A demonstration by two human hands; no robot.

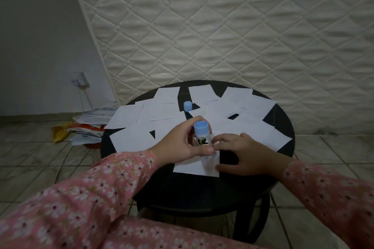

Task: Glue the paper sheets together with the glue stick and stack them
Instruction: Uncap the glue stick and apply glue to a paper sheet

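Observation:
My left hand point(182, 141) grips a white glue stick point(202, 137) with a blue end pointing up, its lower end on a white paper sheet point(190, 168) near the front of the round black table point(202, 192). My right hand point(242, 153) rests with spread fingers on that sheet's right edge and touches the stick's body. The blue cap point(187, 105) stands apart among several white sheets point(162, 107) scattered over the far half of the table.
A quilted mattress point(242, 26) leans upright behind the table. On the tiled floor to the left lies a pile of papers point(91, 125) with a yellow item. A wall socket point(81, 81) with a cable sits on the left wall.

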